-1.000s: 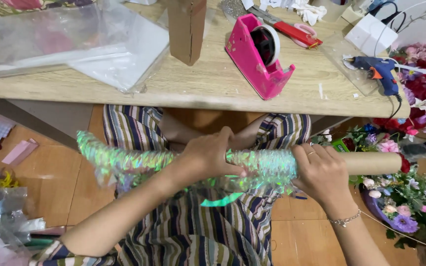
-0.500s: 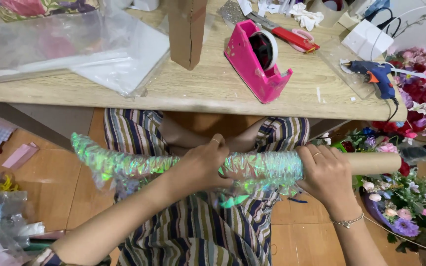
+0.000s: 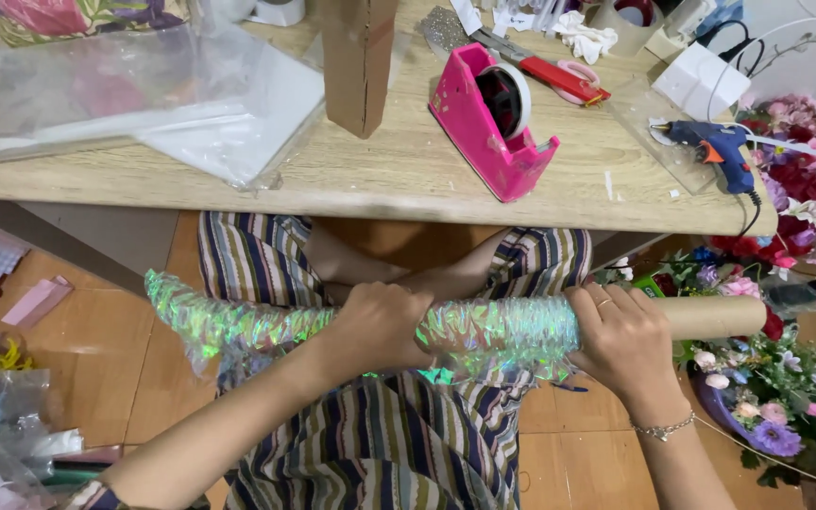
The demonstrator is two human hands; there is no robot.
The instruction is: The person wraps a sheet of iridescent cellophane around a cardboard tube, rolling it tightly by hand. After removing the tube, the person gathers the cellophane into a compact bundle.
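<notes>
Below the worktop (image 3: 351, 179) edge, across the person's lap, lies a long cardboard tube (image 3: 710, 317), smooth and tan where it shows bare at its right end. Most of its length is sheathed in iridescent film (image 3: 484, 326), a crinkled, glossy wrap that flashes green and pink and bunches into loose ruffles. Past the left hand (image 3: 375, 326) the film runs on toward the left as a flattened, puckered tail; whether the tube reaches inside that part cannot be told.

The left hand is closed around the wrapped tube near its middle, fingers curled over the top. The right hand (image 3: 620, 340) clasps the tube where the film ends, thumb and fingers wrapped about it, a ring on one finger and a thin chain bracelet at the wrist. Both palms are hidden against the tube.

Beneath the tube shows striped cloth (image 3: 399, 434), in soft folds of brown, cream and blue.

On the pale wood-grain worktop stand a pink tape dispenser (image 3: 488, 123), blocky and wedge-shaped with a white roll, and an upright brown cardboard box (image 3: 359, 61), its top cut off by the frame. A blue glue gun (image 3: 715, 151) lies near the right edge on a clear sheet. Clear plastic sheets (image 3: 144, 94) lie heaped at left. Artificial flowers (image 3: 786, 397), in red, pink and purple, crowd the right side, partly cut off.
</notes>
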